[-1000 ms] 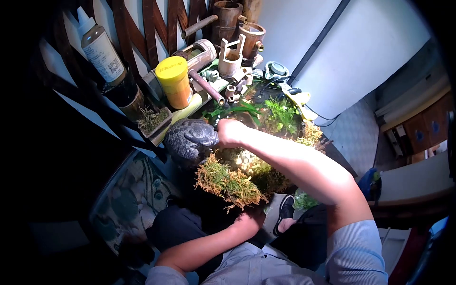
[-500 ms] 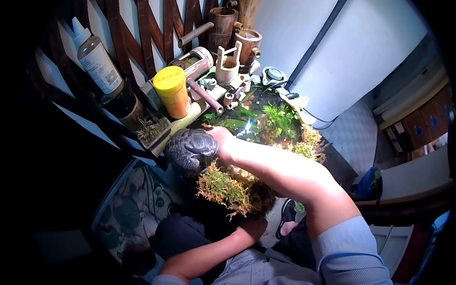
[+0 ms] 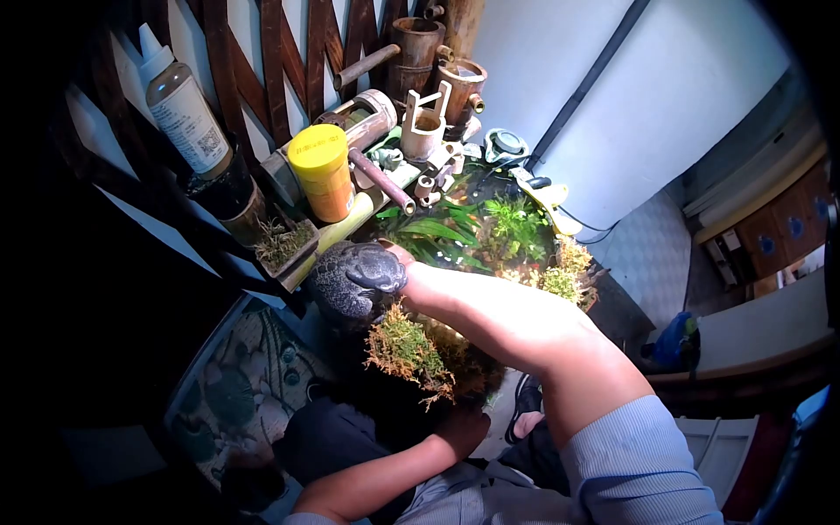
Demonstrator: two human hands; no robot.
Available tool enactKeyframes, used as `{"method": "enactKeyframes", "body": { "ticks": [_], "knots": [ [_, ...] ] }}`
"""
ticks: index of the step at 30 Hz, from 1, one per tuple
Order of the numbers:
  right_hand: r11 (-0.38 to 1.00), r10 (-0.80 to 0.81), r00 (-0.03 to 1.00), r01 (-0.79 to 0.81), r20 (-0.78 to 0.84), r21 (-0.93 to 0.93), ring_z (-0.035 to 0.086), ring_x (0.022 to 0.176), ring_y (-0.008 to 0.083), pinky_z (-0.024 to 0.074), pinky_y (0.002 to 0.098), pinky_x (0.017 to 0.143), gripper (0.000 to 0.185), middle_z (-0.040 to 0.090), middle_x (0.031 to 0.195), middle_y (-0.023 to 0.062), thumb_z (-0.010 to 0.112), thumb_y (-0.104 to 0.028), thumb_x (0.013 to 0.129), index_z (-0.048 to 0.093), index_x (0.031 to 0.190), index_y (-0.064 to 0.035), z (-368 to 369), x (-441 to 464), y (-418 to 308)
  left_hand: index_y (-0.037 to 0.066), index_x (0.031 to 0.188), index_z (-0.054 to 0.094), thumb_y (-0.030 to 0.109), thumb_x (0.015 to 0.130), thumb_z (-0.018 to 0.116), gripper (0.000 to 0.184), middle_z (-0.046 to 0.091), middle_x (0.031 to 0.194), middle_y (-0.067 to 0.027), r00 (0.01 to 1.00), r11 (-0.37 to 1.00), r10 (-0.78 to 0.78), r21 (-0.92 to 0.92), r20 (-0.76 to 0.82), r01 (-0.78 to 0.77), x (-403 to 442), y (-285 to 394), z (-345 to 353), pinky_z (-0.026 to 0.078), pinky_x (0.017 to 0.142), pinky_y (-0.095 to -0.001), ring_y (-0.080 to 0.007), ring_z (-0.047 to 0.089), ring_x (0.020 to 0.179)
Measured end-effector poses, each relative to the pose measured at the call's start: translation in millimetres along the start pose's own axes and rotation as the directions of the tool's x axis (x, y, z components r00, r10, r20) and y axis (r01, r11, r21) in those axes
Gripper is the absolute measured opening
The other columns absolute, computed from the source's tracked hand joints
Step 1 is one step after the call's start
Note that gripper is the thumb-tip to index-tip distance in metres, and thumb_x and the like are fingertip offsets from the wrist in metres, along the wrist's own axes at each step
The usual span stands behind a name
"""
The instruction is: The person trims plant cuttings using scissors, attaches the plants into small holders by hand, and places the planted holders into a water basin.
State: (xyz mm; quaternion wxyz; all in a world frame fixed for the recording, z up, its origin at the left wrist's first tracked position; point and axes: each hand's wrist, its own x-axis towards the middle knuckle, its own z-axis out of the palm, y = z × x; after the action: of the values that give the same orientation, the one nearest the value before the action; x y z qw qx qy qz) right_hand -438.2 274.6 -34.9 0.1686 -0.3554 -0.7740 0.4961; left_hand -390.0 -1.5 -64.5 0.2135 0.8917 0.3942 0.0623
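My right hand [image 3: 399, 254] reaches across the pond and sits low at the water's edge, right beside a dark carved stone ornament [image 3: 357, 278]. The ornament and my wrist cover most of its fingers, so what it touches is hidden. In shadow below, my left hand [image 3: 464, 429] rests against the underside of a clump of green and orange moss [image 3: 407, 354]; its fingers do not show clearly. Under my right forearm lies the lit pond water [image 3: 451, 249], with long green leaves [image 3: 433, 227] and a feathery water plant [image 3: 514, 219].
A yellow-lidded tub [image 3: 320, 171] stands on the bamboo ledge at the left. Behind it are a nozzle bottle [image 3: 185, 114], a small wooden bucket [image 3: 423, 131] and bamboo spouts [image 3: 416, 57]. A yellow-handled tool [image 3: 549, 197] lies at the far right rim.
My right hand has dropped lower and further behind the stone ornament, and my right forearm has shifted slightly left and down. The left hand stays about where it was. The view has tilted slightly.
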Motion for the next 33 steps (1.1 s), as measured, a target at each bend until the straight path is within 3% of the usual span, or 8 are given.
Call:
{"method": "enactKeyframes", "body": {
  "ticks": [4, 10, 12, 17, 28, 33],
  "knots": [
    [1.000, -0.001, 1.000, 0.001, 0.018, -0.014, 0.063, 0.087, 0.0192, 0.0489, 0.0313, 0.077, 0.023, 0.067, 0.095, 0.0107, 0.054, -0.027, 0.088, 0.067, 0.097, -0.0099, -1, -1, 1, 0.006, 0.077, 0.062, 0.016, 0.078, 0.054, 0.013, 0.061, 0.080, -0.0119, 1.000, 0.998, 0.028, 0.056, -0.006, -0.028, -3, 0, 2, 0.049, 0.067, -0.0396, -0.0273, 0.061, 0.082],
    [0.999, -0.008, 0.999, 0.006, 0.040, 0.043, 0.063, 0.089, 0.0200, 0.0487, 0.0316, 0.079, 0.024, 0.067, 0.096, 0.0108, 0.053, -0.026, 0.089, 0.066, 0.098, -0.0089, -3, 0, 7, 0.005, 0.074, 0.063, 0.015, 0.076, 0.055, 0.013, 0.062, 0.080, -0.0137, 0.995, 0.999, 0.035, 0.000, -0.097, -0.035, -3, -4, 0, 0.048, 0.066, -0.0411, -0.0303, 0.062, 0.078],
    [0.999, -0.006, 0.999, 0.004, 0.047, 0.048, 0.063, 0.089, 0.0202, 0.0486, 0.0317, 0.079, 0.024, 0.067, 0.097, 0.0109, 0.053, -0.026, 0.089, 0.066, 0.098, -0.0085, -3, 0, 8, 0.005, 0.071, 0.063, 0.014, 0.075, 0.054, 0.013, 0.062, 0.079, -0.0152, 0.999, 0.999, 0.029, -0.044, -0.018, -0.030, -3, -4, 4, 0.049, 0.066, -0.0414, -0.0309, 0.062, 0.076],
    [0.999, -0.012, 0.998, 0.009, 0.064, 0.038, 0.062, 0.090, 0.0209, 0.0484, 0.0320, 0.080, 0.024, 0.066, 0.098, 0.0110, 0.052, -0.025, 0.090, 0.065, 0.099, -0.0077, -3, 3, 7, 0.004, 0.071, 0.063, 0.011, 0.075, 0.053, 0.013, 0.063, 0.078, -0.0154, 0.999, 1.000, 0.018, -0.025, -0.041, -0.019, -9, -2, -2, 0.050, 0.068, -0.0403, -0.0300, 0.063, 0.075],
    [0.967, 0.008, 0.987, 0.033, 0.160, -0.251, 0.061, 0.093, 0.0223, 0.0480, 0.0326, 0.083, 0.024, 0.066, 0.101, 0.0113, 0.051, -0.023, 0.091, 0.064, 0.102, -0.0058, -5, 19, -11, 0.004, 0.073, 0.063, 0.009, 0.075, 0.053, 0.012, 0.064, 0.075, -0.0150, 1.000, 0.997, 0.012, -0.074, 0.005, -0.012, -9, -2, -3, 0.051, 0.068, -0.0371, -0.0273, 0.065, 0.075],
    [0.926, 0.027, 0.976, 0.057, 0.217, -0.372, 0.061, 0.094, 0.0229, 0.0478, 0.0329, 0.084, 0.024, 0.065, 0.102, 0.0114, 0.050, -0.022, 0.092, 0.064, 0.103, -0.0050, -8, 21, -17, 0.004, 0.073, 0.064, 0.011, 0.075, 0.053, 0.013, 0.064, 0.073, -0.0138, 0.996, 0.997, 0.023, -0.067, -0.089, -0.029, -13, -1, -9, 0.051, 0.066, -0.0377, -0.0268, 0.065, 0.071]
  ]
}}
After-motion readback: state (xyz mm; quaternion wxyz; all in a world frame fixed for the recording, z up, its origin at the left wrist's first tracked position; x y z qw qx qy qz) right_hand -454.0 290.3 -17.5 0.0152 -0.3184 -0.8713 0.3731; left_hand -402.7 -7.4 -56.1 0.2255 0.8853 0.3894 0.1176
